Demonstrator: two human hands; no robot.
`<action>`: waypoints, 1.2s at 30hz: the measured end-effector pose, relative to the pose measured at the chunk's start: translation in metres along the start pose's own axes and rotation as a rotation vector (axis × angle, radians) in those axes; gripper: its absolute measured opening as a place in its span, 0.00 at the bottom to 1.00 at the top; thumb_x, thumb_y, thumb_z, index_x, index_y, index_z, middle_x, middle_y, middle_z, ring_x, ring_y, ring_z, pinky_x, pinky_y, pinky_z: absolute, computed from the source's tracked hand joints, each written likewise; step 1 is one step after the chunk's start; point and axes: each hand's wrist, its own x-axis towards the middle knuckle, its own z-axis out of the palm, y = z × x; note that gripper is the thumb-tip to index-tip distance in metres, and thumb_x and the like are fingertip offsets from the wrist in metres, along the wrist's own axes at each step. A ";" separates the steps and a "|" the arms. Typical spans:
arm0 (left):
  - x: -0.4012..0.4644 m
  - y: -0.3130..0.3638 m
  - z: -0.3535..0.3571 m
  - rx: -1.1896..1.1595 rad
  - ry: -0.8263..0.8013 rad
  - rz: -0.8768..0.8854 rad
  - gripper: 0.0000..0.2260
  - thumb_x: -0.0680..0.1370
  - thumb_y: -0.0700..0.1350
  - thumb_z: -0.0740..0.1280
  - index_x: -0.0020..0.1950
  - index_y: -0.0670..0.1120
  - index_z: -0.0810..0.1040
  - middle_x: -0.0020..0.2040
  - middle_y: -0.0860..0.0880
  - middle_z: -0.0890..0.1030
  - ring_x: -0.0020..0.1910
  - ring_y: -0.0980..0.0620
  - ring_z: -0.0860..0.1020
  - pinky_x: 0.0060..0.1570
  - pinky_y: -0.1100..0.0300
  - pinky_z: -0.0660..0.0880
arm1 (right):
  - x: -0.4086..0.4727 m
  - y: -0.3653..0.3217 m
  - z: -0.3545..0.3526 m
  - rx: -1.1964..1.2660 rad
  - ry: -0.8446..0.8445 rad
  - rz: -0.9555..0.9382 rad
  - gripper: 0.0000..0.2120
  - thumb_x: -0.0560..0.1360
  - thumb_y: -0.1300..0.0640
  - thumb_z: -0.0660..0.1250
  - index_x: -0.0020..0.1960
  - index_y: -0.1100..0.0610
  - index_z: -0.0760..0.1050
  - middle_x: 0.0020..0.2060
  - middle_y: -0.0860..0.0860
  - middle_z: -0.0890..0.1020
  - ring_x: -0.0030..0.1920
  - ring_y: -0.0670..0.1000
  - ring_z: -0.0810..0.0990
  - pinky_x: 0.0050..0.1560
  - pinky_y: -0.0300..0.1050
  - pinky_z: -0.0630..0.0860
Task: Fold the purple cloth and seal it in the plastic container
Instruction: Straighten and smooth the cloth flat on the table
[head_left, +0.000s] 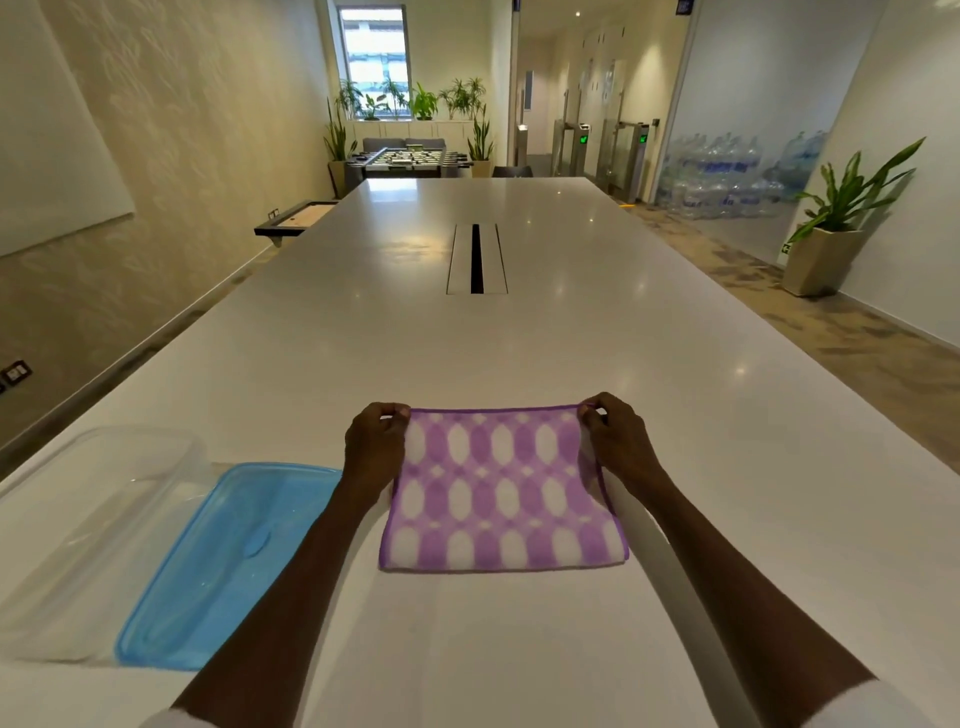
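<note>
the left hand (375, 447) and right hand (618, 441) each pinch a far corner of the purple-and-white patterned cloth (501, 493), which lies flat on the long glossy white table (519, 338). just left lie a blue plastic lid (234, 561) and a clear plastic container (88, 525). potted plants (841, 218) line the pale room.

The cloth (501, 488) is purple with rows of white ovals and a purple hem. The lid (228, 561) is translucent blue, the container (93, 519) clear, the table (519, 338) glossy white.
</note>
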 end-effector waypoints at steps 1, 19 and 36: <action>0.001 -0.005 0.003 0.029 0.009 -0.007 0.10 0.79 0.47 0.63 0.53 0.43 0.80 0.50 0.44 0.83 0.44 0.48 0.77 0.43 0.58 0.70 | 0.002 0.003 0.002 -0.025 -0.007 0.013 0.08 0.79 0.59 0.61 0.50 0.58 0.79 0.47 0.55 0.83 0.45 0.55 0.80 0.43 0.47 0.73; 0.008 -0.029 0.024 0.206 0.150 0.016 0.09 0.74 0.52 0.68 0.45 0.49 0.84 0.42 0.48 0.86 0.45 0.44 0.82 0.42 0.59 0.70 | 0.007 0.013 0.023 -0.257 0.135 0.133 0.07 0.73 0.57 0.68 0.44 0.60 0.81 0.42 0.57 0.85 0.46 0.59 0.82 0.42 0.42 0.69; -0.037 -0.028 0.043 0.738 -0.331 0.390 0.27 0.81 0.58 0.51 0.77 0.47 0.59 0.79 0.44 0.56 0.78 0.46 0.55 0.77 0.49 0.51 | -0.020 0.011 0.038 -0.723 -0.393 -0.207 0.32 0.80 0.37 0.47 0.79 0.50 0.49 0.80 0.54 0.47 0.79 0.55 0.45 0.76 0.60 0.45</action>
